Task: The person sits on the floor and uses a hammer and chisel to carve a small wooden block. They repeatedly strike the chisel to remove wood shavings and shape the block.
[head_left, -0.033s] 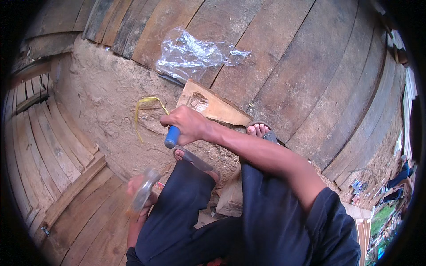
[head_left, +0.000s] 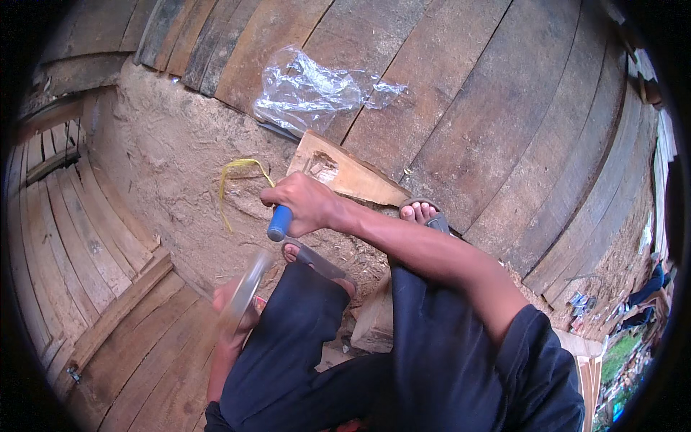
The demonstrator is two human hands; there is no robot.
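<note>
My right hand (head_left: 306,201) is closed around the blue handle of a chisel (head_left: 280,223), its butt end toward me. The blade is mostly hidden by the fingers and points toward a wedge-shaped wooden block (head_left: 367,181). Cut into that block is a rough-edged hollow (head_left: 322,167) with splintered chips inside. At lower left, my left hand (head_left: 232,299) grips what looks like a hammer (head_left: 248,288), smeared by motion. Its upper end is just below the chisel's butt, with a small gap between them.
Crumpled clear plastic (head_left: 309,86) lies on wide planks (head_left: 497,108) beyond the block. A yellow strap (head_left: 227,176) curls on the sandy ground (head_left: 173,158). My sandalled feet (head_left: 421,210) flank the near side of the block. More planks (head_left: 144,345) stand at left.
The hammer in my left hand has moved up and slightly right, closer to the chisel's butt. My right hand, the chisel and the block look unmoved.
</note>
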